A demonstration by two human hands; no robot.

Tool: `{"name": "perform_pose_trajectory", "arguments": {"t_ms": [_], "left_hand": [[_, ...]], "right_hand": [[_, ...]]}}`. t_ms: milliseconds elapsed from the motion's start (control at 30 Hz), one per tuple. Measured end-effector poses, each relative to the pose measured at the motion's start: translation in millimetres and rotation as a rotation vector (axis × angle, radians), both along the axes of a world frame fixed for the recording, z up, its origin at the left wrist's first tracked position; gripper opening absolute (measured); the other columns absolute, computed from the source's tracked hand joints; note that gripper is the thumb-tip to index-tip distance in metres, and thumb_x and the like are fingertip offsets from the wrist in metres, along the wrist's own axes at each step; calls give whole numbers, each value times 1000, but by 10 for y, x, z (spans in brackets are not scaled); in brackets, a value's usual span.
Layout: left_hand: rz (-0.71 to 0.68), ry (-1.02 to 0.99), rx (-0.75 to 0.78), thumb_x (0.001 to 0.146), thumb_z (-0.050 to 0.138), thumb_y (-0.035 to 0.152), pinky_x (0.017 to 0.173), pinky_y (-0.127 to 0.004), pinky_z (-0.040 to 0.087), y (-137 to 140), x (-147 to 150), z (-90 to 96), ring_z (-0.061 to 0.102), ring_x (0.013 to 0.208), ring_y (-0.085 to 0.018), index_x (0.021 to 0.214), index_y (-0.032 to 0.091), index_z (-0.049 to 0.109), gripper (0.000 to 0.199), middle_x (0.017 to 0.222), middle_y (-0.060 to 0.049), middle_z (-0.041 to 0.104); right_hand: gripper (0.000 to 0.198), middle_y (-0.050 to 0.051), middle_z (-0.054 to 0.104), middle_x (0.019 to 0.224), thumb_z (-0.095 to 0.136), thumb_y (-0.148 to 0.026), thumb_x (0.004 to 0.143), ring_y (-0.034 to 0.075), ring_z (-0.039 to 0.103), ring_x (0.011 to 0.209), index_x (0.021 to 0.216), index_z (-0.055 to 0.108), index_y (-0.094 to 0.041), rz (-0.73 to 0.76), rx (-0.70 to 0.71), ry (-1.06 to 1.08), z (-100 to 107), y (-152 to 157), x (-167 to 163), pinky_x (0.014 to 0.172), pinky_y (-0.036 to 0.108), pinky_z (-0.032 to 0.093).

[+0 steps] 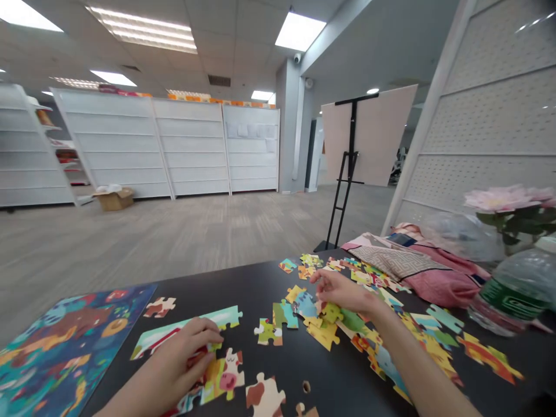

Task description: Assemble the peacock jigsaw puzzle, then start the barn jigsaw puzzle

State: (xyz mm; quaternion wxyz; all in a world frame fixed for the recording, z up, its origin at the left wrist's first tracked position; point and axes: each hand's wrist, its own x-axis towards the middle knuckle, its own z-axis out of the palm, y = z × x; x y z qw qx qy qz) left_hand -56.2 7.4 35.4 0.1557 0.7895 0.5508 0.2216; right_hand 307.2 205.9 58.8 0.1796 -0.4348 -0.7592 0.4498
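Observation:
My left hand [185,356] rests on a partly joined jigsaw at the left of the table. Its fingers curl over puzzle pieces, with the thumb on the near side. Joined to these, a strip of pieces [223,317] runs along the top, and a cow-face piece [229,373] shows beside the thumb. My right hand [343,291] is over the heap of loose puzzle pieces [324,333], index finger stretched out and the other fingers bent down. Nothing shows held in it. Near its fingertips lies a blue piece [305,304].
A blue illustrated sheet [56,347] lies at the left. Loose pieces [266,397] sit at the near edge, others [269,331] mid-table. Pink cloth [438,278], a plastic bottle [512,289] and pink flowers [499,200] stand at the right. Beyond is an easel [347,168].

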Motion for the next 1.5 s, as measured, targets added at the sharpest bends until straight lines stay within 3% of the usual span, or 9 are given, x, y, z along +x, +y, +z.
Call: {"name": "perform_pose_trajectory", "arguments": {"t_ms": [267,367,467,600,867,1067,1200,1400,1500], "left_hand": [[21,-22,4,92,46,11,97,-32,51,-28,50,65,61,110,-20,113,29,63,32,122,-5,61],[24,-26,16,89,48,9,96,-33,50,-39,50,67,61,110,-21,112,27,64,34,121,-6,62],[34,-23,18,88,50,8,96,-33,50,-46,54,72,61,108,-20,111,27,65,33,120,-5,62],[35,-23,24,88,50,7,97,-34,50,-50,63,85,61,109,-20,111,26,65,34,119,-5,62],[23,-39,24,90,51,8,97,-33,48,-33,52,73,60,109,-20,110,26,64,30,118,-5,62],[31,-43,5,91,51,10,96,-33,47,-31,43,62,60,109,-20,110,27,64,28,118,-4,61],[28,-35,5,91,51,10,97,-33,47,-36,45,64,60,109,-21,110,27,64,29,119,-4,61],[27,-31,14,90,53,9,97,-34,47,-39,56,87,60,109,-21,110,26,65,29,117,-5,62],[24,-26,16,88,53,7,96,-33,47,-34,54,104,60,108,-21,108,25,66,29,115,-4,63]], "right_hand": [[18,-3,61,77,62,-28,72,17,66,67,87,54,-22,0,100,150,-46,0,-172,68,33,56],[21,5,68,99,61,-33,78,22,70,91,95,60,-21,25,161,181,-18,-91,-291,85,39,56],[33,10,63,130,58,-35,84,28,58,125,113,65,-21,41,289,68,45,-168,-297,107,45,45],[55,14,60,137,71,-41,76,35,48,135,125,65,-19,127,335,-272,76,-191,-208,114,51,36],[24,9,69,108,65,-35,75,29,62,110,94,68,-19,192,437,-375,57,-272,-324,102,44,46],[57,17,57,139,64,-38,75,35,48,134,128,63,-16,181,447,-387,-3,-271,-327,115,46,35],[47,14,62,130,66,-34,71,34,51,130,115,67,-18,186,436,-399,-33,-237,-311,114,46,37],[46,8,67,112,71,-30,66,28,61,104,110,66,-20,147,380,-359,7,-229,-325,92,38,48],[38,3,64,89,67,-39,77,21,60,83,109,66,-20,175,307,-269,0,-191,-308,76,33,48]]}}
